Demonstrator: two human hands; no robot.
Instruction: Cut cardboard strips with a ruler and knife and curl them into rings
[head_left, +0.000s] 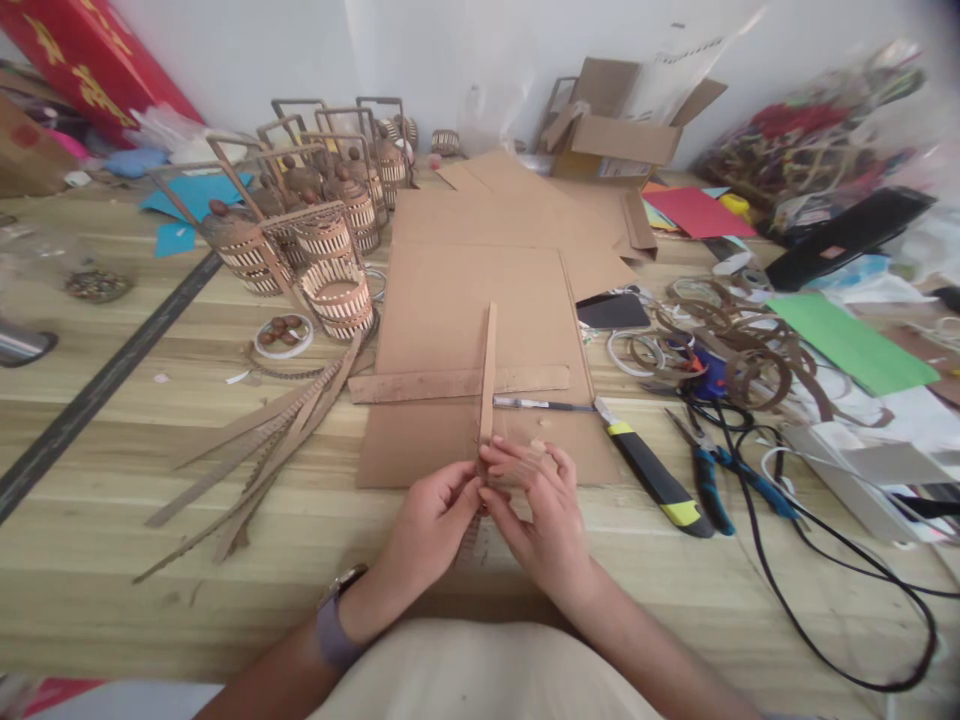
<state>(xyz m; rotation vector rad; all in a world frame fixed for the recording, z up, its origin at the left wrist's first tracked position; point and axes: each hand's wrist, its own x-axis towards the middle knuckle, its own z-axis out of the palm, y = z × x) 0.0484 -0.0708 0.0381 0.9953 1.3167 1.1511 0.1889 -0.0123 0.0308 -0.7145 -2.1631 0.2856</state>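
Both my hands meet low in the middle, at the near edge of a flat cardboard sheet (pixel 465 300). My left hand (pixel 442 515) pinches the near part of a narrow brown cardboard strip (pixel 489 355), which points away from me. On the other side, my right hand (pixel 536 500) has its thumb and fingers closed on the same strip. My fingers hide the exact grip. Under the strip lies a wider cardboard strip (pixel 420 383), crossing the sheet sideways. A pen (pixel 536 404) rests just right of the crossing. Beyond it is a utility knife (pixel 652 475) with a black and yellow handle.
Small slatted lanterns (pixel 337 290) with frame handles stand at the back left. Near them are a dish of brown beads (pixel 283 335) and loose strips (pixel 277 450). To the right lie pliers (pixel 709 480), a black cable (pixel 757 560), brown rings (pixel 757 370) and green paper (pixel 855 340).
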